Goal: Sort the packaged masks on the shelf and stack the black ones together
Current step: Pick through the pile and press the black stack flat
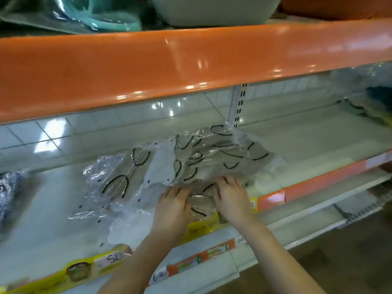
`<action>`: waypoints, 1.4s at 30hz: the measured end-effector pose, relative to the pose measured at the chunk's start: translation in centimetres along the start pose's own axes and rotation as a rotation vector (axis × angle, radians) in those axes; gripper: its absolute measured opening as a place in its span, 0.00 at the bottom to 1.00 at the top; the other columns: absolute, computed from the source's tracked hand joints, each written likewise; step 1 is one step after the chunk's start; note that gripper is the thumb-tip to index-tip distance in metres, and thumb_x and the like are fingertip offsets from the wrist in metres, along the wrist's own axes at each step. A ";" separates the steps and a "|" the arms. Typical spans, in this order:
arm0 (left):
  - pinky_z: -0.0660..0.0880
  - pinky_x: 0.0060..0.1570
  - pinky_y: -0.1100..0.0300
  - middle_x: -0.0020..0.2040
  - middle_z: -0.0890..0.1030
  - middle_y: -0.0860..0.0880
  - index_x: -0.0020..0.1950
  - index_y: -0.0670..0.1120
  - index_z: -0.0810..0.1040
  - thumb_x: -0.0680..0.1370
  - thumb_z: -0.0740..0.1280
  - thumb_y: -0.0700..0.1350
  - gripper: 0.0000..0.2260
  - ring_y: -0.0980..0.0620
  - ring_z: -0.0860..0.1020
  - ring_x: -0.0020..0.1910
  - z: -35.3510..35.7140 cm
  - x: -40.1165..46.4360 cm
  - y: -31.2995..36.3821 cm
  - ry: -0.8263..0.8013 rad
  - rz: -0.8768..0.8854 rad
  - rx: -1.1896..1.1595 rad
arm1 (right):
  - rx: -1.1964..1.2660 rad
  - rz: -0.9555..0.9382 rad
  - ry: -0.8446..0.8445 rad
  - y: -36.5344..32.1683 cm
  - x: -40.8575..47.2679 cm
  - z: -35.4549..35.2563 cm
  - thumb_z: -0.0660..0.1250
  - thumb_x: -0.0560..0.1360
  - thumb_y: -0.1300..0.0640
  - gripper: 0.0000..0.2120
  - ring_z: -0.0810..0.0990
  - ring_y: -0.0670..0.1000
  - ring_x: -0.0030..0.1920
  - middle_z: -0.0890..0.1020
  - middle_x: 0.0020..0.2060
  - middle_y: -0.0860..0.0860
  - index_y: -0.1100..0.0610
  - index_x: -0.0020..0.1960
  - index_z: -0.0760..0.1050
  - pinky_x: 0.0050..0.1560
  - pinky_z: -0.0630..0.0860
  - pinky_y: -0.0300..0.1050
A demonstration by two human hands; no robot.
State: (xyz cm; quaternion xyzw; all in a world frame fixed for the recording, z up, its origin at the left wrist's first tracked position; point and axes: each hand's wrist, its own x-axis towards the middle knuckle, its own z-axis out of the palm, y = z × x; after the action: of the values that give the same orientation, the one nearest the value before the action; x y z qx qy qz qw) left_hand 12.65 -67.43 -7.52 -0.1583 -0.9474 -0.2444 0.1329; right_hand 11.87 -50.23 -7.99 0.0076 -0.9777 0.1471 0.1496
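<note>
Upper shelf: orange glossy front edge runs across the whole view; it carries a teal packaged item, a pale tub and an orange item, all cut off by the top edge
Shelf: white deck below the orange edge, tiled back panel, slotted upright at the back centre
Price strip: yellow and orange labels along the front lip; handwriting too blurred to read
Masks: loose spread of clear-wrapped packs at shelf centre, overlapping one another; grey-brown masks with black ear loops show through the film
Left packs: two or three clear packs just left of the spread, black loops visible, lying flat near the front lip
White pack: pale sheet with small dark dots, between the left packs and the main spread, partly under the film
Dark pack: black wrapped item at the far left edge, well apart from the spread; blurred
Far packs: more wrapped masks at the right end of the deck; blurred
Front pack: grey mask in film at the front lip, between both hands
Left hand: palm down, fingers curled onto the left edge of the front pack, gripping the film
Right hand: palm down, fingers bent and slightly apart, pinching the right edge of the front pack
</note>
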 end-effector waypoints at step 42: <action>0.73 0.47 0.58 0.48 0.79 0.56 0.64 0.51 0.71 0.74 0.64 0.65 0.25 0.56 0.78 0.46 1.1 12.2 2.3 -0.386 -0.115 -0.259 | 0.761 0.201 -0.211 0.8 7.2 -0.6 0.58 0.76 0.65 0.28 0.70 0.50 0.61 0.75 0.58 0.48 0.45 0.73 0.64 0.62 0.71 0.53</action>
State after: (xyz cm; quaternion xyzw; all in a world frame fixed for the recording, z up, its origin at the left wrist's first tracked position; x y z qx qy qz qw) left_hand 2.17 -62.13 -3.43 -0.1637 -0.9234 -0.3362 -0.0864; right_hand 5.07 -49.05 -5.56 -0.0181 -0.8593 0.5108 0.0200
